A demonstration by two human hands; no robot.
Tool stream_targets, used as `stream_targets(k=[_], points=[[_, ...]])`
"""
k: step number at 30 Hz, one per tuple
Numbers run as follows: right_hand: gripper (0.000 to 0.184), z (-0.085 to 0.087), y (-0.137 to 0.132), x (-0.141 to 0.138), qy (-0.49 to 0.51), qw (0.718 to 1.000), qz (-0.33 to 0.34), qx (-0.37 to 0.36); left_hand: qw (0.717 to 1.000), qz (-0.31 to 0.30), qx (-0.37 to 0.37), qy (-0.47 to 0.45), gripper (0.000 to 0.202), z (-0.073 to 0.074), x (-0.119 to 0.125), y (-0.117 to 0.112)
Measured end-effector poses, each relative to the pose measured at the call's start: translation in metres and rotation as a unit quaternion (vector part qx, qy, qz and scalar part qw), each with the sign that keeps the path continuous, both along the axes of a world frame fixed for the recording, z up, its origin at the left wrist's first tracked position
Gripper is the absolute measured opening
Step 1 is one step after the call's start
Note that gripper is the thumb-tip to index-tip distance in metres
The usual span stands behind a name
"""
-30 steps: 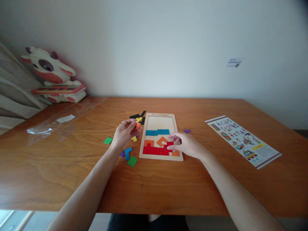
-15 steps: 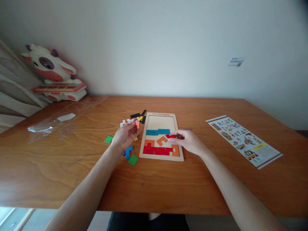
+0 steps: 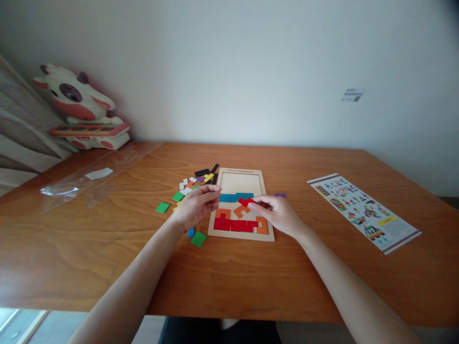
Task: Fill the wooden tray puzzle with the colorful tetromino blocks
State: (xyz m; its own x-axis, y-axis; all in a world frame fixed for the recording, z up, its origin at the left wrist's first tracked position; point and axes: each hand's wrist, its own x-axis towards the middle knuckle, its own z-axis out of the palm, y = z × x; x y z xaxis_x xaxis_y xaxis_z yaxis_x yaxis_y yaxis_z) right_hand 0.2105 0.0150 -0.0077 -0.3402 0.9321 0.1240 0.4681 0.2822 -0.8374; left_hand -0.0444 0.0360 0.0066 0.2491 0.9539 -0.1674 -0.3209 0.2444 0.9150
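Note:
A wooden puzzle tray [image 3: 240,179] lies flat on the table, with red, orange and blue pieces filling its near half. My right hand [image 3: 278,215] hovers over the tray's right side and pinches a small red piece [image 3: 245,201] at its fingertips. My left hand [image 3: 195,208] is curled at the tray's left edge, fingers pointing toward the red piece; whether it holds anything is hidden. Loose coloured pieces [image 3: 193,184] lie scattered left of the tray, among them a green square [image 3: 198,239] and another green piece [image 3: 162,207].
A printed pattern sheet [image 3: 362,210] lies at the right. A purple piece [image 3: 280,195] sits just right of the tray. A cow-shaped toy [image 3: 79,110] stands at the far left by the wall, with clear plastic wrap [image 3: 75,184] in front of it.
My right hand lifted a red piece off the tray's lower right and carried it left over the middle. My left hand moved right, from the loose pieces to the tray's edge.

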Motion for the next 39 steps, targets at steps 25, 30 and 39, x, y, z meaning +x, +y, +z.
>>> stream_targets(k=[25,30,39], points=[[0.036,0.007,0.002,0.039,-0.179,0.983,0.033,0.031,0.704,-0.02,0.452,0.547,0.022,-0.02,0.004,-0.006],[0.05,0.016,-0.007,0.032,-0.207,0.976,0.063,-0.017,0.671,-0.081,0.488,0.553,0.029,-0.022,0.016,-0.015],[0.039,0.018,-0.009,0.025,-0.101,0.982,0.063,-0.146,0.657,-0.112,0.485,0.566,0.033,-0.022,0.015,-0.014]])
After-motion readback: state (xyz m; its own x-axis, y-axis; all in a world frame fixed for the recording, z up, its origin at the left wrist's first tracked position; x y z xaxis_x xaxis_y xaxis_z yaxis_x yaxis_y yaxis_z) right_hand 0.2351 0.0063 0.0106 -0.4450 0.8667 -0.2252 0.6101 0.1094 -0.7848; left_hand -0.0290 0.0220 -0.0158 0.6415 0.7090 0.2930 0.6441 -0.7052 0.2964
